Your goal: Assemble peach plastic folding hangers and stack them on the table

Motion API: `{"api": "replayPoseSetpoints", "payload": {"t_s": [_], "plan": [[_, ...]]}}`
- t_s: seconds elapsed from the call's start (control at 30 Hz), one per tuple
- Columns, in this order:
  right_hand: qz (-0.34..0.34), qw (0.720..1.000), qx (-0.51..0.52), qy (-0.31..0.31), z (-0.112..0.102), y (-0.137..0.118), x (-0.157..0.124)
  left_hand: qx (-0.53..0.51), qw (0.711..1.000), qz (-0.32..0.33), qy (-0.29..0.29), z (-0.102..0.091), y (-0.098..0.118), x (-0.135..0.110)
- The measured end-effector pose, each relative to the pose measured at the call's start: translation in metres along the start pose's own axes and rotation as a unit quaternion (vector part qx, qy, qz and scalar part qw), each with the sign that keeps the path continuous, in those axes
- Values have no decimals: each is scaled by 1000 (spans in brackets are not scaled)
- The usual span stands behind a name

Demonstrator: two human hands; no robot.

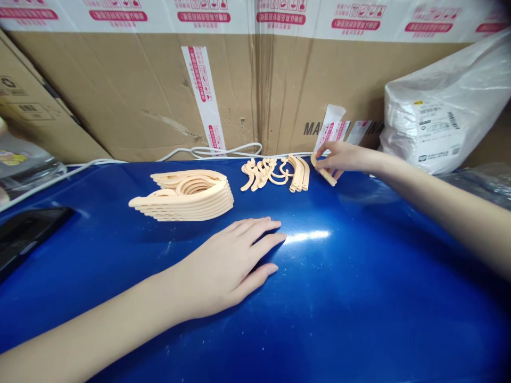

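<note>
My left hand [235, 263] lies flat on the blue tabletop [319, 319], fingers apart and holding nothing. At the back right, my right hand [339, 158] pinches a curved beige piece [328, 176] between its fingertips. Just left of that hand is a group of beige curved strips [300, 173]. Several thin S-shaped and hooked beige pieces [259, 173] lie in a row beside them. Farther left, beyond my left hand, stands a neat stack of beige looped, leaf-shaped pieces [187, 199].
Cardboard boxes [139, 96] wall off the back, with a white cable [223, 151] running along their base. A phone-like black device [32, 234] lies at the left edge. White wrapped packages [435, 117] stand at the back right. Clear plastic [24, 165] sits at the far left.
</note>
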State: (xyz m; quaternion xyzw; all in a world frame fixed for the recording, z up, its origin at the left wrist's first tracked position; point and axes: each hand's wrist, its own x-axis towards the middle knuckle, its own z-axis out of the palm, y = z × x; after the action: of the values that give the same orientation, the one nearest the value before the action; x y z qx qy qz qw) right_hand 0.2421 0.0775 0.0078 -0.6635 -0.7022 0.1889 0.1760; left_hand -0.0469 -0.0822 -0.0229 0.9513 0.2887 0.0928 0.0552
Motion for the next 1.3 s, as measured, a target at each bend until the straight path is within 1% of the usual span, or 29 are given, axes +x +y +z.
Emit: {"api": "replayPoseSetpoints", "payload": {"t_s": [0.1,0.17,0.23,0.3,0.33,0.37,0.4,0.43,0.5,0.57,0.6,0.63,0.67,0.73,0.8,0.83,0.97,1.13,1.2,1.3], "plan": [[9,999,-10,-42,-12,-2,-3,-6,1000,0,6,-1,0,0],[-9,998,-33,-49,-25,-4,-6,-9,1000,0,6,0,1,1],[-16,998,-48,-36,-41,-6,-10,-9,1000,0,6,0,1,1],[-20,997,-71,6,-56,-9,-16,-9,1000,1,8,1,1,1],[-32,996,-83,27,-62,-12,-20,-10,1000,1,10,2,1,2],[-68,993,-91,30,-65,-15,-26,-12,1000,-1,13,2,1,2],[-114,990,-86,18,-66,-19,-34,-15,1000,-5,19,3,2,2],[-154,986,-67,-3,-63,-23,-44,-18,999,-9,28,3,2,2],[-199,976,12,-92,-49,-33,-67,-18,998,-21,63,3,2,2],[-216,954,71,-195,-25,-40,-91,-1,993,-34,112,3,1,2],[-215,943,92,-236,-13,-42,-102,13,990,-39,134,3,1,2],[-205,934,111,-269,-1,-43,-112,26,987,-43,150,3,0,1],[-195,932,120,-282,9,-43,-121,36,986,-45,160,3,-1,1],[-192,927,149,-286,24,-42,-133,41,985,-43,161,3,-3,1],[-219,937,117,-248,33,-41,-140,35,987,-39,152,4,-6,1],[-239,937,99,-234,35,-40,-142,34,988,-37,147,4,-7,2],[-301,932,58,-192,41,-36,-144,53,990,-16,133,4,-10,3],[-353,929,-11,-111,44,-25,-143,60,990,-5,124,6,-11,3],[-362,927,-23,-100,45,-21,-141,55,990,-11,129,6,-11,4],[-368,922,-17,-118,46,-17,-139,52,987,-31,149,6,-10,5]]}}
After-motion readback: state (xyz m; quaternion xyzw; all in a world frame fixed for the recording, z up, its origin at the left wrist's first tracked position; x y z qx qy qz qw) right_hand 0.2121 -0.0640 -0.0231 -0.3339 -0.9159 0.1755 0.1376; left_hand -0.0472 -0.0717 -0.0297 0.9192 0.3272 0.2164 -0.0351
